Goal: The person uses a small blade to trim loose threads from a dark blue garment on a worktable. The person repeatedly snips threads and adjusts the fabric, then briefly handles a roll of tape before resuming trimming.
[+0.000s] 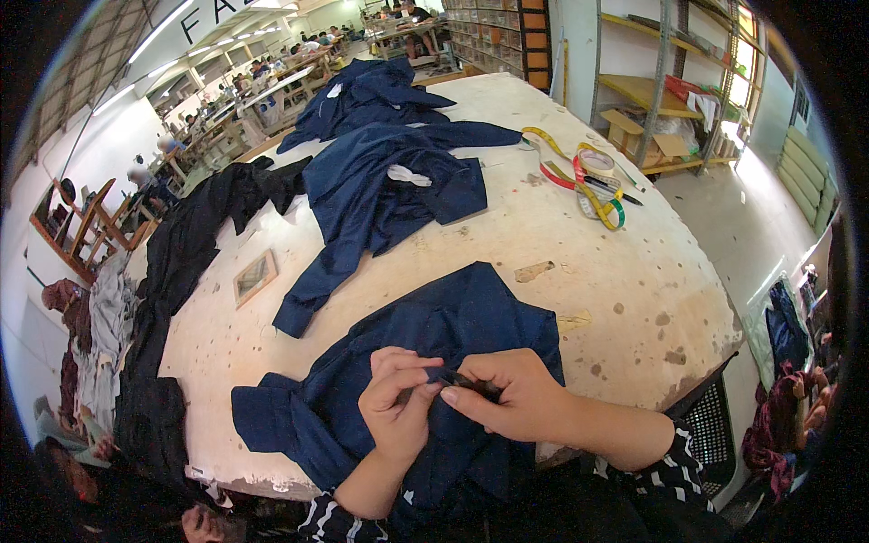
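Handwork on a navy garment (pixel 444 319). The garment lay loosely spread at the near edge of the tabletop (pixel 634 299), beneath and around both hands, with its main panel running beyond the fingers and a sleeve-like part (pixel 264 418) extending to their left. The left hand (pixel 396 409) had its thumb and index finger closed in a pinch on a small dark fold of cloth (pixel 438 373), its other fingers loosely curled. The right hand (pixel 514 387) met it from the opposite side, thumb and index finger likewise drawn together at the fold, so that the fingertips of the two hands nearly touched. The fold sat directly between them, above the garment; whether it was continuous with the garment could not be told, nor could the dark area under the right palm be identified.

Beyond the hands, a second navy garment (pixel 362 181) lay crumpled, with a further navy heap (pixel 371 95) behind it. Black cloth (pixel 186 240) trailed along the left edge. A wood-framed rectangular piece (pixel 256 277) lay between this cloth and the second garment. At the far right, a looped measuring tape (pixel 555 169) lay beside a tape roll (pixel 597 161) and a black pen (pixel 625 195).
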### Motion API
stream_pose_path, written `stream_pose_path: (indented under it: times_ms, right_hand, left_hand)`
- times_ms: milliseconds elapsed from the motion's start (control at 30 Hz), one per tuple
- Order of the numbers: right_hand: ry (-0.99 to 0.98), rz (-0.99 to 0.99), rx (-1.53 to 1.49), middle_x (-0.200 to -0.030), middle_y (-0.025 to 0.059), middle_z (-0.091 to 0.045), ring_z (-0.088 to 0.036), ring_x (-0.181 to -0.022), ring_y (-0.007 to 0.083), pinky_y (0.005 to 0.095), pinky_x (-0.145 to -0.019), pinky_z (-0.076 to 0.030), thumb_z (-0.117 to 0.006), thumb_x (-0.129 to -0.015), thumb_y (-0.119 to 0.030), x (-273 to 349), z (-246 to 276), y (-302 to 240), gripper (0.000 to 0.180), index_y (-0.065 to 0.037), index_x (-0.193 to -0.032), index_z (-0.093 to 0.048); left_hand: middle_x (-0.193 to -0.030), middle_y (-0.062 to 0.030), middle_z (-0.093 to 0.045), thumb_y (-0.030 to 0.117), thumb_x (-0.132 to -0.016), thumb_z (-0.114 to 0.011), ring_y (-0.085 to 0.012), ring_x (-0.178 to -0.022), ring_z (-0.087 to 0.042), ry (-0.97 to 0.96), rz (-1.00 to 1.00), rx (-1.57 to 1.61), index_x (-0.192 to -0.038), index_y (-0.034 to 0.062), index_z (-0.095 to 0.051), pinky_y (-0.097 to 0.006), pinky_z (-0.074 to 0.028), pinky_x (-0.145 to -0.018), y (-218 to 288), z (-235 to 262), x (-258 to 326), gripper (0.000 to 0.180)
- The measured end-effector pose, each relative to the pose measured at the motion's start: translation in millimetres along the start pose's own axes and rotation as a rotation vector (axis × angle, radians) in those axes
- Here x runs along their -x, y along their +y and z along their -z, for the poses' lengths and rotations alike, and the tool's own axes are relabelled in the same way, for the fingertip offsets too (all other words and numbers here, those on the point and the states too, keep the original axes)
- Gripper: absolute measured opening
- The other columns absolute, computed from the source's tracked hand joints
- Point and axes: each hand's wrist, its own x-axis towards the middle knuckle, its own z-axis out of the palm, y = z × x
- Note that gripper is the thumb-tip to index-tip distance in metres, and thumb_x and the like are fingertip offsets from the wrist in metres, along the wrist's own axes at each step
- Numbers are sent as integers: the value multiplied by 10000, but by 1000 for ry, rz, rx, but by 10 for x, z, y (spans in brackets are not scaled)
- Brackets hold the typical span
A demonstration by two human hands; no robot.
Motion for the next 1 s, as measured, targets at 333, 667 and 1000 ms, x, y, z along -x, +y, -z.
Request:
stream_pose_path:
  times_ms: [333, 667, 1000]
  right_hand:
    - [76, 0, -118, -528, 95, -455, -405, -444, 137, 280, -432, -340, -610, -828, -203, 12, -44, 16, 280, -20, -661, -478]
    - [8, 38, 23, -523, 96, -454, -429, -445, 146, 292, -436, -348, -606, -824, -190, 5, 2, -25, 273, -19, -654, -477]
    - [4, 57, 52, -526, 109, -454, -435, -441, 169, 302, -433, -348, -609, -820, -199, 1, 5, -23, 284, -21, -649, -470]
  left_hand:
    - [-848, -89, -657, 54, -711, -693, -215, -876, -501, 28, 34, 75, -766, 35, -606, -342, -361, -832, 20, -17, 5, 104]
    - [-844, -85, -657, 69, -717, -691, -214, -871, -501, 1, 24, 4, -758, 34, -610, -339, -365, -826, 32, -1, -5, 97]
    - [-834, -80, -657, 61, -706, -692, -215, -873, -495, -1, 7, -15, -749, 36, -610, -334, -374, -811, 43, 5, -1, 95]
